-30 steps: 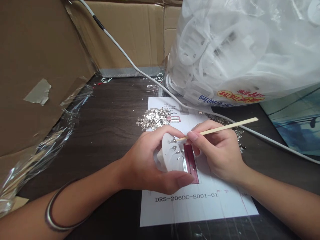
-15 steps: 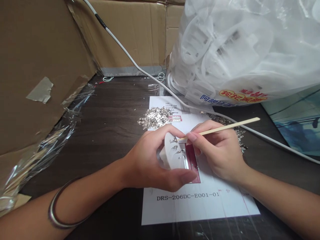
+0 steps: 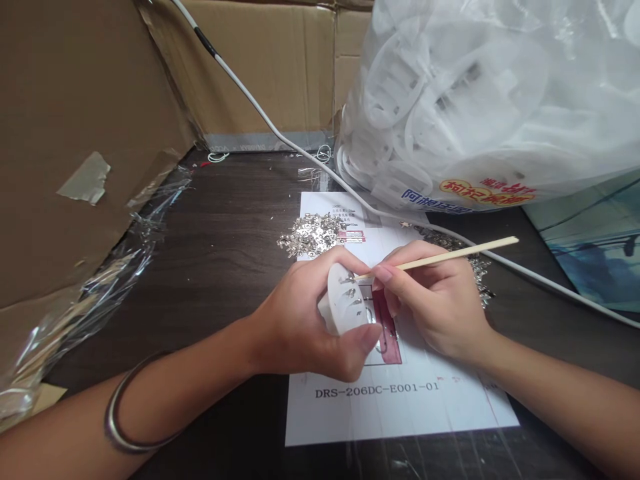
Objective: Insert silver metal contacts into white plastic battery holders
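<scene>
A round white plastic part with metal pieces in its slots is gripped on edge by my left hand, thumb and fingers around its rim. My right hand pinches a thin wooden stick, whose tip meets the part's face near the upper metal piece. Under both hands lies a printed sheet marked DRS-206DC-E001-01. Small silvery metal pieces form a heap just beyond my left hand. A second heap of metal pieces shows partly behind my right hand.
A large clear bag full of similar white parts stands at the back right. Across the dark table runs a white cable. Cardboard walls rise at the left and back. Plastic film lines the left edge.
My left thumb has drawn back and up along the part's lower edge, and the part has tilted slightly. The stick's tip stays at the upper metal piece.
</scene>
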`<state>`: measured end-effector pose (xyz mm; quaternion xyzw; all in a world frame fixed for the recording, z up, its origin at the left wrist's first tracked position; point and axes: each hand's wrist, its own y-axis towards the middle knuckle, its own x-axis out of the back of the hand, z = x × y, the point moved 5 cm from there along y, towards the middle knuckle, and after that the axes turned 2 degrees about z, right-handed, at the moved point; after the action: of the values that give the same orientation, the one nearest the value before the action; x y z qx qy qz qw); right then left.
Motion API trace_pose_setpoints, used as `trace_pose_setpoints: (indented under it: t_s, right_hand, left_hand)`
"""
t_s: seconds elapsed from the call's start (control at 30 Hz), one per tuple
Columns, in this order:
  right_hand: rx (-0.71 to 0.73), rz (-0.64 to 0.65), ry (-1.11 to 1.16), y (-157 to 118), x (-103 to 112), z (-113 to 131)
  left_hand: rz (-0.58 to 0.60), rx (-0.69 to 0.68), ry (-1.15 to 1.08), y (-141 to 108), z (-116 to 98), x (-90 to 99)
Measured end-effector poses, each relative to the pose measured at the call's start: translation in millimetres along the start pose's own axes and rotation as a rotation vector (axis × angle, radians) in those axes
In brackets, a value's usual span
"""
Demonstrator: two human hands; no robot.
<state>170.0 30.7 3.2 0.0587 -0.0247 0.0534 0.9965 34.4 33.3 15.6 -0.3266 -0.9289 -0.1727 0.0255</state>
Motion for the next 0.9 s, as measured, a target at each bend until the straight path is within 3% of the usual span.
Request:
trace_pose_setpoints:
  t_s: [0.4,0.57,0.73,0.9]
  right_hand:
    - [0.069,-0.040,-0.063,-3,0,1]
    - [0.015,0.003,0.059,-6,-2,-6]
    - [0.012,0.006,0.041,-8,-2,-5]
    - [0.082,-0.095,-0.100,-6,3,4]
  left_hand:
    - [0.041,0.069,-0.178,1,6,-5.0]
    - [0.058,0.108,-0.216,-1,8,-6.7]
    - [0.076,0.121,-0.219,1,10,-5.5]
    - [0.036,0.138,-0.182,3,11,-0.9]
